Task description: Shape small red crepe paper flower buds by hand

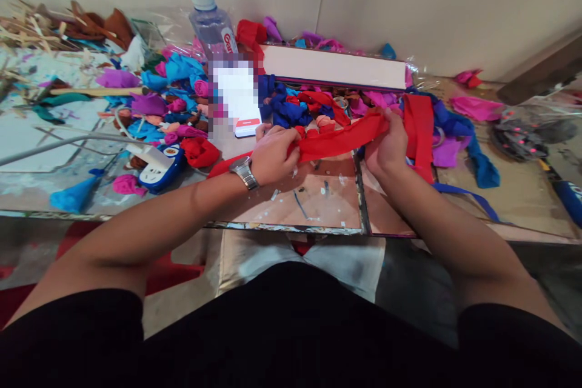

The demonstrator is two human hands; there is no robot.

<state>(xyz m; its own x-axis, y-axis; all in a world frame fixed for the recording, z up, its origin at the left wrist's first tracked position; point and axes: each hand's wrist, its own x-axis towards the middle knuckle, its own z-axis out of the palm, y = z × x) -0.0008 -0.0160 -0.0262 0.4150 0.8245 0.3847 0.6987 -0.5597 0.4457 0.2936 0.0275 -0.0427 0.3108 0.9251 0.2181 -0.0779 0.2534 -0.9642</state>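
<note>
A long red crepe-paper strip (341, 138) stretches between my two hands above the table. My left hand (274, 154), with a metal watch at the wrist, is closed on the strip, and a red end trails out to its left. My right hand (388, 144) pinches the strip's other end. To the right of that hand hangs another red paper band (418, 133); whether it joins the held strip I cannot tell. Behind the strip lie crumpled dark blue paper pieces (291, 110) and several red and peach rolled pieces.
A clear bottle (213, 27) with a white cap stands behind a lit phone (240, 97). Left are a blue-and-white power strip (163, 167), its cable, and colourful paper rolls. A long pale box (334, 66) lies at the back. Sticks (31, 33) pile at far left.
</note>
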